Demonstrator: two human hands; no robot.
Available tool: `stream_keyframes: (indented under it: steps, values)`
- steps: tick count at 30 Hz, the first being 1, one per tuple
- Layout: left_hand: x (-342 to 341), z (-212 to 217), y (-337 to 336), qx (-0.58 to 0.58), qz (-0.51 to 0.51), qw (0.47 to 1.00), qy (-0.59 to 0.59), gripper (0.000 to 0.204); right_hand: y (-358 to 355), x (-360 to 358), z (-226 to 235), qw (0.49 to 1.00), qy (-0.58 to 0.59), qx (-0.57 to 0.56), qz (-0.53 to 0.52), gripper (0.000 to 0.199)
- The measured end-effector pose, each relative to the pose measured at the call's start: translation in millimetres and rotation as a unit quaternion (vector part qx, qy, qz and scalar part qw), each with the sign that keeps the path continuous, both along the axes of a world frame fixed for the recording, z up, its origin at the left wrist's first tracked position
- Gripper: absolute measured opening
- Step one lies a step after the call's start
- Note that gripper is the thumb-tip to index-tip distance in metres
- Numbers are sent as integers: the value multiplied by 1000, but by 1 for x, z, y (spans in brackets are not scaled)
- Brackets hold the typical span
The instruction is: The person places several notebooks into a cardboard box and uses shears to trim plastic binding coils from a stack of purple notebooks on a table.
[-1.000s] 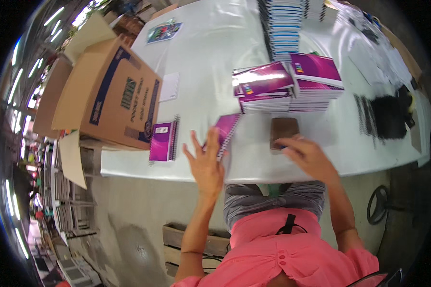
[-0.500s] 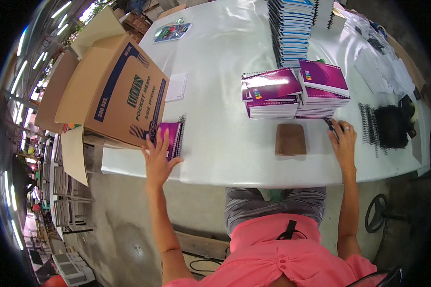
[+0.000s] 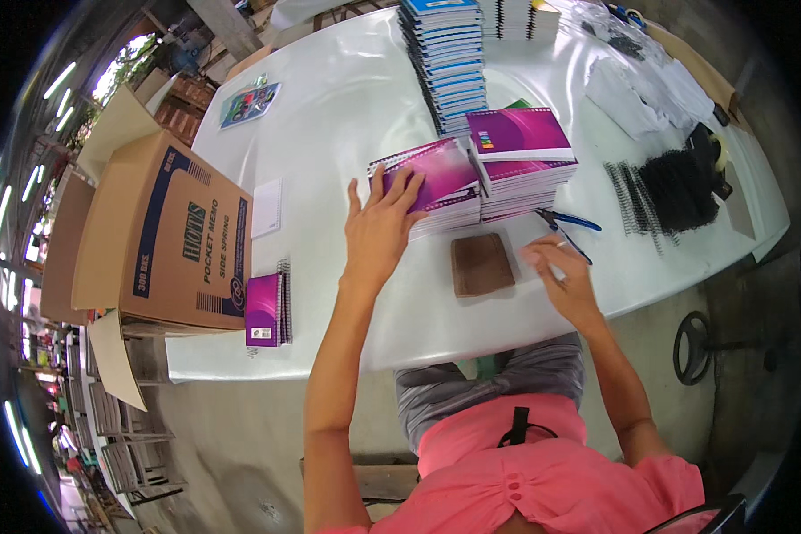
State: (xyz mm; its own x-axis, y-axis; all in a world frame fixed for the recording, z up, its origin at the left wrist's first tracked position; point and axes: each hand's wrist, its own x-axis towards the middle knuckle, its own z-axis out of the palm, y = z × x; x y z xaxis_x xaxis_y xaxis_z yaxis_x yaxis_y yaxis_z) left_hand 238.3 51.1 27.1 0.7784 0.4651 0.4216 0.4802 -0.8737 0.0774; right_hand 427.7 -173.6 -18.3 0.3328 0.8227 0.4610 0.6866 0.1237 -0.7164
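My left hand (image 3: 378, 227) lies with spread fingers on the top purple cover of the left notebook stack (image 3: 440, 173). Punched holes run along the covers' edge. A second stack of purple notebooks (image 3: 525, 135) stands against it on the right. My right hand (image 3: 565, 278) hovers by the table's near side, fingers curled toward the thumb, with nothing visible in them. Beyond it lie blue-and-black handled pliers (image 3: 571, 222), apart from the hand. Between my hands sits a brown rectangular block (image 3: 482, 265). Bound purple notebooks (image 3: 263, 311) with black wire coils lie at the left.
A large open cardboard box (image 3: 165, 240) stands at the left table edge, a white spiral pad (image 3: 267, 207) beside it. Tall blue notebooks (image 3: 445, 67) are stacked at the back. Black wire coils (image 3: 676, 191) and crumpled white plastic (image 3: 627, 98) lie at the right.
My left hand has moved right from the bound notebooks to the left purple stack. My right hand has let go of the pliers and drawn back toward me. The view has shifted.
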Motion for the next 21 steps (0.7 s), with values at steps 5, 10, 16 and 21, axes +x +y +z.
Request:
stream_keyframes:
  steps: [5,10,16,21]
  values:
    - [-20,4,-5,32,2,999,30,47,35,-33,11,869,434,-116,210,42]
    - [-24,11,-8,39,4,998,50,53,76,-38,19,752,595,-165,233,63]
    - [-33,9,-10,47,-49,996,52,65,94,-28,20,661,716,-111,198,57]
    - [-68,9,-61,28,-90,990,107,69,73,-30,15,787,592,-103,142,35]
